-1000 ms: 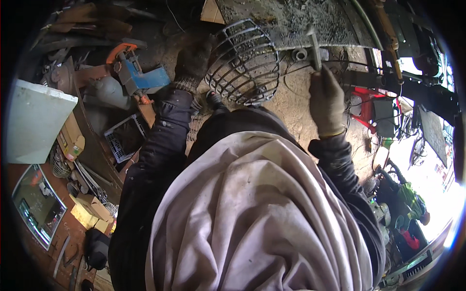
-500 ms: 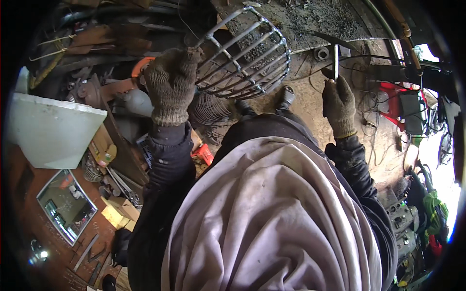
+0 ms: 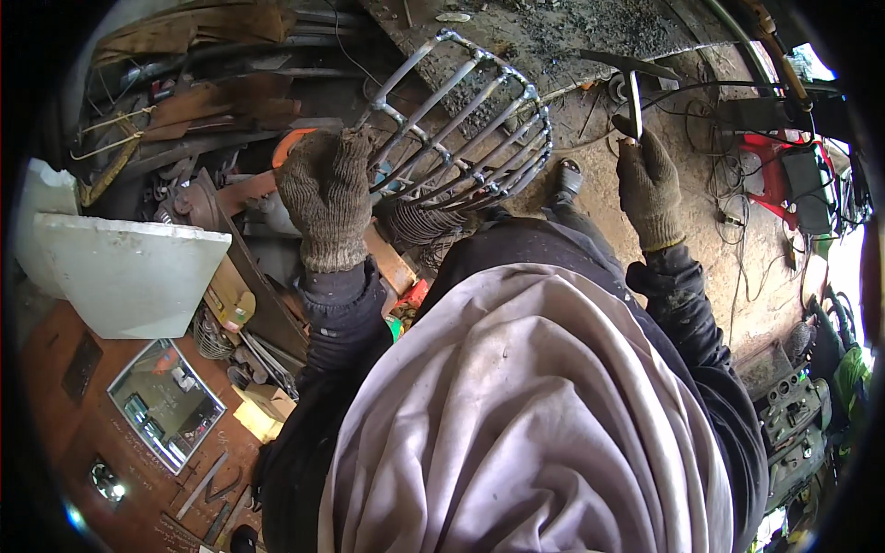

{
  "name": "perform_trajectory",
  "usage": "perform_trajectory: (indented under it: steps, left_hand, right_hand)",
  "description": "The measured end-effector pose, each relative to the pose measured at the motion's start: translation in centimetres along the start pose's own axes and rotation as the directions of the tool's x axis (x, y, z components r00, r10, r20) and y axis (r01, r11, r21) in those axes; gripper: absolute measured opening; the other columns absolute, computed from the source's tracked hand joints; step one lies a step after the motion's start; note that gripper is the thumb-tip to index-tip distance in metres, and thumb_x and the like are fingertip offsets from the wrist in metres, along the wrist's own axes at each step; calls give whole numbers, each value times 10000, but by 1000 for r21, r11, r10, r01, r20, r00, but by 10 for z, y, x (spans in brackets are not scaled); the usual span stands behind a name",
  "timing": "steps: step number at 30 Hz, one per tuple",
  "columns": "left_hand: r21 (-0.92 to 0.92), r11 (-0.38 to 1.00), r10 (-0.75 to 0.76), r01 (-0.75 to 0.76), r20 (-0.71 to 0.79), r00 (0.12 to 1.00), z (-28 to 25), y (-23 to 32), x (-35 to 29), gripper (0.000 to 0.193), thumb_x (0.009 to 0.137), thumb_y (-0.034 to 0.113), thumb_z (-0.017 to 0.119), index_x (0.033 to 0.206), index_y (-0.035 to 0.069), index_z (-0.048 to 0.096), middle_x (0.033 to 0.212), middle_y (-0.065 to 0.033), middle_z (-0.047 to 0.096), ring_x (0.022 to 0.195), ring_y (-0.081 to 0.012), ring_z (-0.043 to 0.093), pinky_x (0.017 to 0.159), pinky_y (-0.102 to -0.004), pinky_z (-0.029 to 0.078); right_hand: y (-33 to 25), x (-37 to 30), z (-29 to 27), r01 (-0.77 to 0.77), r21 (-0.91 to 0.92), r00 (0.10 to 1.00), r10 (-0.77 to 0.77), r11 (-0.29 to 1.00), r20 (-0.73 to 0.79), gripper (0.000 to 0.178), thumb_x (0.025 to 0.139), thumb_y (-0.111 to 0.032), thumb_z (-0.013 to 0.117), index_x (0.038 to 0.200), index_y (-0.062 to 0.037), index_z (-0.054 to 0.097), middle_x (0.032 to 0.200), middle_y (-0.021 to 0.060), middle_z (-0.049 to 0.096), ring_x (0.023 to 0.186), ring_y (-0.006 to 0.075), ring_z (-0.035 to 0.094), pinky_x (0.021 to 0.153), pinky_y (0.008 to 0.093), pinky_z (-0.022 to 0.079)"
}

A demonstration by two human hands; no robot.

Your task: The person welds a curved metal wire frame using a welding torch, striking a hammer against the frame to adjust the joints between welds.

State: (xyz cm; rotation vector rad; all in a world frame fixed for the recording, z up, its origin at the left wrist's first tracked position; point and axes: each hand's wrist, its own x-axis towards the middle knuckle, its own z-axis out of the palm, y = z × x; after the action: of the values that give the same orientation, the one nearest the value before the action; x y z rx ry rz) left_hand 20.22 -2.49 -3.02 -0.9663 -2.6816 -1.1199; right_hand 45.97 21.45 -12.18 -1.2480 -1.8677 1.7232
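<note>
My left hand point(image 3: 324, 198), in a knitted work glove, is closed on the near left edge of a round cage-like basket of welded metal bars point(image 3: 426, 140). The basket is held tilted in the air, its curved rim toward the right. My right hand point(image 3: 649, 189), gloved too, grips the pale handle of a chipping hammer point(image 3: 634, 100) well to the right of the basket. The hammer points away from me, and its long, dark, narrow head lies crosswise at the far end. Hammer and basket are apart.
Beyond the basket is a bench top point(image 3: 562, 41) strewn with dark scraps. A coil of wire point(image 3: 419, 224) lies below the basket. White foam blocks point(image 3: 138, 276) and a framed mirror point(image 3: 166, 405) are at left. Cables point(image 3: 737, 230) and a red stool point(image 3: 772, 184) are at right.
The whole view has shifted slightly. The basket sits lower in the picture, still in my left hand. The hammer's crosswise head shows more plainly above my right hand.
</note>
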Motion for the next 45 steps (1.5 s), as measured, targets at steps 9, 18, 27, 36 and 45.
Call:
perform_trajectory:
  steps: [9, 18, 27, 36, 45]
  left_hand:
    - [-141, 986, -87, 86, 0, 996, 7, 14, 3, 174, 839, 164, 796, 875, 15, 714, 789, -86, 713, 734, -208, 676, 697, -331, 512]
    - [-184, 980, -46, 75, 156, 987, 35, -16, 3, 356, 925, 347, 695, 925, -5, 743, 791, -116, 732, 749, -203, 698, 701, -342, 517]
    - [-135, 981, -84, 139, 351, 933, 90, -66, -6, 323, 970, 276, 588, 1167, 50, 708, 1095, -132, 730, 995, -250, 704, 834, -371, 523]
    - [-354, 884, -160, 306, 386, 909, 125, -94, -20, 360, 1002, 234, 589, 1282, 10, 619, 1204, -128, 693, 1110, -209, 649, 947, -332, 489]
    - [-360, 878, -174, 315, 372, 912, 122, -86, -19, 323, 972, 203, 644, 1231, 11, 654, 1193, -127, 698, 1118, -200, 648, 972, -329, 490]
  right_hand:
    - [-6, -2, 2, 11, -17, 1000, -10, 1000, 19, 337, 1024, -233, 545, 1306, -69, 632, 760, -8, 557, 673, 70, 476, 597, 255, 413]
    - [-2, -5, 3, 23, 33, 999, -24, 999, 31, 337, 1027, -239, 542, 1303, -66, 629, 743, -17, 544, 662, 62, 474, 585, 254, 409]
    - [-16, -15, 5, 64, -82, 996, -58, 995, 74, 329, 1036, -244, 510, 1280, -57, 627, 701, -9, 547, 596, 72, 494, 547, 260, 421]
    - [-57, -25, 16, 107, -193, 975, -65, 975, 212, 296, 1029, -241, 506, 1186, -37, 652, 690, 30, 583, 595, 94, 539, 563, 284, 446]
    - [-46, -22, 19, 318, -321, 943, -263, 892, 202, 263, 1013, -179, 526, 1192, -31, 648, 700, 36, 586, 638, 89, 556, 594, 281, 462]
